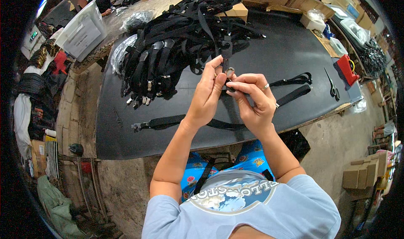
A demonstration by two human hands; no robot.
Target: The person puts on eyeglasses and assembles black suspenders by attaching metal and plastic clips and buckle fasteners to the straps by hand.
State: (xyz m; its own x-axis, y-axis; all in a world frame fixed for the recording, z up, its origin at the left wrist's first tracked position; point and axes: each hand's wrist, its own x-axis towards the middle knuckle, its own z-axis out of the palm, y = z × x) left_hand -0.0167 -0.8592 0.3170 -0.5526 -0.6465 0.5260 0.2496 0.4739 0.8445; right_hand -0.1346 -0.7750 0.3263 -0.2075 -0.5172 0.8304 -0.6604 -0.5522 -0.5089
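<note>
Above the table, my left hand [207, 89] is closed around the end of a black suspender strap [226, 49], thumb and fingers pinching it near a small metal clip [229, 72]. My right hand [254, 96] pinches the lower part of the same end, just under the clip. The fingertips partly hide what they grip there. From the hands the strap runs up toward a large heap of black suspenders [168, 49] with metal clips along its near side. Another suspender strap [166, 122] lies across the table beneath my hands, with its far ends [290, 96] to the right.
Black-handled scissors [333, 89] and a red holder [346, 70] lie at the table's right side. A clear plastic bin [82, 33] stands at the left. Beyond the heap is a cardboard box [236, 11]. Another person [103, 1] sits at the far left.
</note>
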